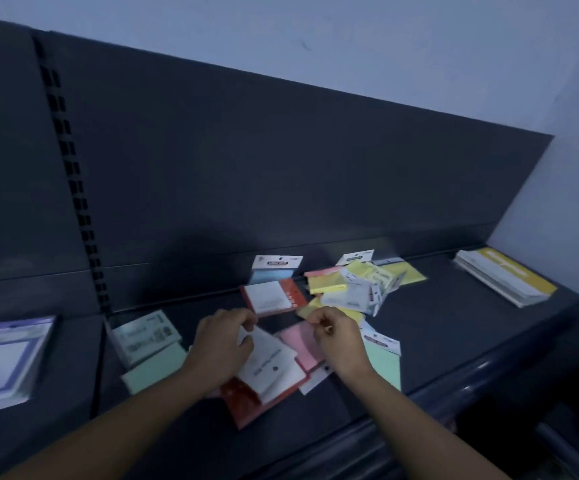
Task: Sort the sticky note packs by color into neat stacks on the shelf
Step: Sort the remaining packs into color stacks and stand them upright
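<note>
Right now I am gripping a red pack [267, 372] with my left hand [224, 344], thumb and fingers curling round its far edge, so the pack is lying just at 3 o'clock of that hand and partly under it. Its long axis is running roughly from 7 o'clock to 1 o'clock, the white label facing up and the red end pointing back toward me. My right hand [340, 337] is hovering just at 3 o'clock of the pack, fingers curling tight together; I cannot tell whether they are pinching anything. A pink pack [300, 341] is lying between my hands, tucked under the red one. A second red pack [274, 297] is sitting at 12 o'clock of my hands, tilting slightly, and the yellow packs [333, 282] are heaping up at 1 o'clock. Everything is resting on the dark shelf [454, 323].
</note>
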A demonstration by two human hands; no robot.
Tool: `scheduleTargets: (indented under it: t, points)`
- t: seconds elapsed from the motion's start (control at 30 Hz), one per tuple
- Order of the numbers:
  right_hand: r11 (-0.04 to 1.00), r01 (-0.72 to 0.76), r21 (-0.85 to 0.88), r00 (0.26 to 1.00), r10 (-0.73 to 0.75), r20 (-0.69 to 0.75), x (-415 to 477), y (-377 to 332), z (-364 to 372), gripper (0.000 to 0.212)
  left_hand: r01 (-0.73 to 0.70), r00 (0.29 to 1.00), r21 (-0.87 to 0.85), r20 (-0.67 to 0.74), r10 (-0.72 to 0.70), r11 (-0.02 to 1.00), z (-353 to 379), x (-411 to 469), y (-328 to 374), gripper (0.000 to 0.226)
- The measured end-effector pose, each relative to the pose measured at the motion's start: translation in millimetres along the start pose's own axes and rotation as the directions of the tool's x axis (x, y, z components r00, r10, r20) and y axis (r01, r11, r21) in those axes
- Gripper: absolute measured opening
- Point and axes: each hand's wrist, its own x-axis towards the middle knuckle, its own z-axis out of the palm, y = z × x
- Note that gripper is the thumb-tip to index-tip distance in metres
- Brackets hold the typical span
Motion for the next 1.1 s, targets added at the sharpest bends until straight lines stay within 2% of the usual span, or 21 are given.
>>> scheduleTargets:
  t: [0.07,0.13,0.2,0.3,0.47,0.53,0.63,0.73,0.77,0.8,0.9,1.03,1.1]
  points:
    - [1.000,-0.005,-0.030,0.999,0.003,-0.047,9.9,24.0,-23.5,0.027,0.012,1.000,0.023,0.022,-0.013,1.000,22.8,20.0,18.0,0.024]
    - [0.998,-0.001,-0.066,0.997,-0.004,-0.078,23.9,46.3,-46.4,0.024,0.052,0.995,0.042,0.078,-0.055,0.998,45.8,39.8,36.5,0.030]
    - [0.993,0.030,-0.118,0.998,-0.037,-0.059,40.4,68.2,-65.5,0.024,0.105,0.980,0.108,0.155,-0.121,0.989,69.0,58.6,52.8,0.035]
    - [0.977,0.098,-0.192,0.995,-0.103,-0.018,61.3,87.7,-77.5,0.024,0.185,0.958,0.223,0.177,-0.226,0.957,91.6,77.7,63.8,0.035]
    - [0.947,0.195,-0.254,0.980,-0.179,0.085,87.4,98.6,-78.7,0.013,0.278,0.926,0.376,0.139,-0.350,0.884,116.2,94.6,72.6,0.068]
    - [0.920,0.243,-0.309,0.970,-0.231,0.074,94.1,92.7,-77.8,0.013,0.324,0.905,0.372,0.147,-0.400,0.870,119.3,98.9,74.5,0.078]
    - [0.872,0.303,-0.384,0.952,-0.293,0.086,107.8,81.0,-71.4,0.020,0.422,0.857,0.289,0.181,-0.482,0.859,117.4,108.9,74.2,0.080]
    - [0.871,0.225,-0.436,0.972,-0.166,0.168,120.0,69.5,-60.4,0.041,0.538,0.826,-0.040,0.225,-0.517,0.842,113.4,113.5,65.1,0.048]
    - [0.859,0.201,-0.471,0.973,-0.117,0.201,123.7,66.9,-55.0,0.050,0.572,0.812,-0.161,0.252,-0.527,0.804,110.7,113.9,62.3,0.037]
    - [0.835,0.189,-0.517,0.969,-0.072,0.238,127.4,65.2,-48.8,0.060,0.604,0.792,-0.230,0.284,-0.541,0.763,107.2,113.8,60.4,0.036]
    - [0.799,0.125,-0.589,0.955,0.065,0.291,139.8,60.3,-32.1,0.080,0.659,0.744,-0.228,0.334,-0.578,0.717,93.9,110.1,59.3,0.044]
    - [0.834,-0.004,-0.551,0.948,0.178,0.263,159.6,54.4,-17.1,0.077,0.676,0.730,-0.264,0.366,-0.577,0.688,76.5,102.4,55.5,0.036]
    - [0.838,-0.047,-0.543,0.946,0.212,0.246,163.6,52.2,-9.0,0.080,0.698,0.715,-0.328,0.364,-0.597,0.636,70.4,96.2,50.7,0.031]
